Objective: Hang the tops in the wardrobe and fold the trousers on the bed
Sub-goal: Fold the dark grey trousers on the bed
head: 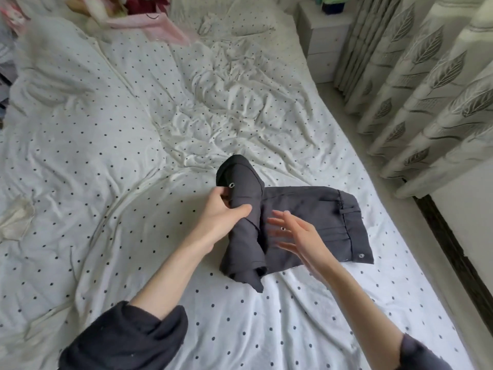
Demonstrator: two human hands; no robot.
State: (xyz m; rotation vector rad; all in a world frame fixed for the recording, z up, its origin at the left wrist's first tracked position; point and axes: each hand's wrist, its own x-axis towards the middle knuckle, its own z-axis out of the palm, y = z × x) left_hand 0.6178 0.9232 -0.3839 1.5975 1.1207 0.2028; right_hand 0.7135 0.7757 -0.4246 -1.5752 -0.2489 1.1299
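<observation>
Dark grey trousers (314,206) lie partly folded on the white polka-dot bed (133,182), their waistband with a metal button at the right end. My left hand (222,212) grips the left portion of the trousers, lifted off the bed in a bunched, upright roll. Just right of that roll, my right hand (298,233) hovers over the flat part with fingers spread and straight, holding nothing; it looks slightly blurred.
A rumpled duvet (66,108) covers the bed's left side. Pink and dark red clothing (157,25) lies at the head of the bed. A white nightstand (322,36) stands at the top right, and leaf-patterned curtains (426,84) run along the right side.
</observation>
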